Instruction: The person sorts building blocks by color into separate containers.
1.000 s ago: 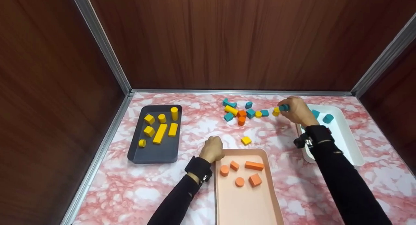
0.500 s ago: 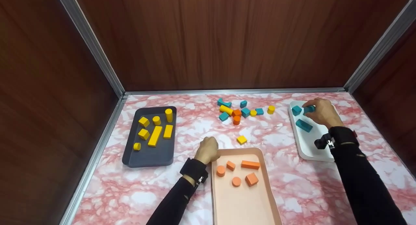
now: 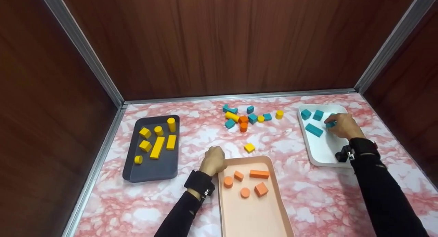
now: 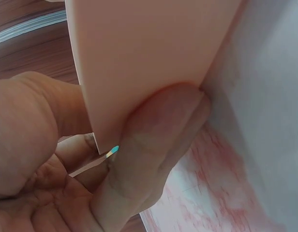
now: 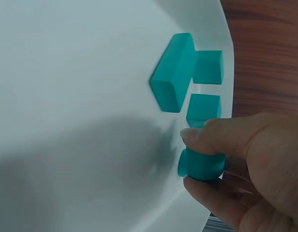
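Note:
My left hand (image 3: 214,160) grips the far left corner of the peach tray (image 3: 253,216); the left wrist view shows thumb and fingers on both sides of its wall (image 4: 149,43). Several orange blocks lie in that tray, among them a cube (image 3: 261,189) and a long bar (image 3: 259,174). Over the white tray (image 3: 321,153), my right hand (image 3: 345,126) pinches a teal cylinder (image 5: 205,164) between thumb and fingers. Beside it in the tray are a teal bar (image 3: 314,130) and two teal cubes (image 3: 318,115). Another teal piece (image 5: 182,163) shows partly behind the cylinder.
At the left stands a dark grey tray (image 3: 150,173) with several yellow blocks. A mixed cluster of teal, yellow and orange blocks, including a teal cube (image 3: 252,118), lies near the back wall (image 3: 226,42). One yellow block (image 3: 249,147) sits just beyond the peach tray.
My right hand has carried the teal cylinder from beside the cluster rightward and down into the white tray. The left hand keeps its place on the peach tray while the head view shifts.

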The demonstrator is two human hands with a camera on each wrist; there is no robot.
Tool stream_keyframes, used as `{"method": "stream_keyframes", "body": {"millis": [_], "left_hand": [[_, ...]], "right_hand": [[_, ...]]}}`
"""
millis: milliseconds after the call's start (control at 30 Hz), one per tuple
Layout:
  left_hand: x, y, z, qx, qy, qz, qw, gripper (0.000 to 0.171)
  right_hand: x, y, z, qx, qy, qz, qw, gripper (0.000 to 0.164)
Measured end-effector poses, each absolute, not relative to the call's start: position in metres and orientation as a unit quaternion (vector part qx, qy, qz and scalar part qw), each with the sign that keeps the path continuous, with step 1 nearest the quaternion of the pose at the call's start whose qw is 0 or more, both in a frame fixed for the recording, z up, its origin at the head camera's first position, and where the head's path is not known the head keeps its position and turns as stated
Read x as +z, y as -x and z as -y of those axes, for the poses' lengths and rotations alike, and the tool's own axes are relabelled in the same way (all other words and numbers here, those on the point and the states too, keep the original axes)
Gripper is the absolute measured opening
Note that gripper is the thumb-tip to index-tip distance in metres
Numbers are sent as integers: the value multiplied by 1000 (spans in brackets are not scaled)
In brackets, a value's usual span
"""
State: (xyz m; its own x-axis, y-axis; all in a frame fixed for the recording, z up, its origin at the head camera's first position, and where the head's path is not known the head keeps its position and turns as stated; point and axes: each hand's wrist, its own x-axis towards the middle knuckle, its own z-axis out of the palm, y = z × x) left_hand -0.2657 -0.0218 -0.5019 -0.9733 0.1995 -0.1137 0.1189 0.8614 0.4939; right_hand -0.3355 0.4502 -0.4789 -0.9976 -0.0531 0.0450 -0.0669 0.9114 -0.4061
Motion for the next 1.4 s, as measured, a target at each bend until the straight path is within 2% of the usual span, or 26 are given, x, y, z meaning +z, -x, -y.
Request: {"method": "stream_keyframes", "body": {"millis": [633,1167,1400], "left_hand": [[-500,265,25,242,-94,-964,59,18],[-503,265,24,244,-83,-963,79,14],[-503,265,24,238,-94,-964,73,15]], "right_hand": [[-486,332,-456,201,-26,979,-13,38],[-474,327,-450,221,-7,975,-19,67],[-460,330,-436,209,-17,978,16,79]]}}
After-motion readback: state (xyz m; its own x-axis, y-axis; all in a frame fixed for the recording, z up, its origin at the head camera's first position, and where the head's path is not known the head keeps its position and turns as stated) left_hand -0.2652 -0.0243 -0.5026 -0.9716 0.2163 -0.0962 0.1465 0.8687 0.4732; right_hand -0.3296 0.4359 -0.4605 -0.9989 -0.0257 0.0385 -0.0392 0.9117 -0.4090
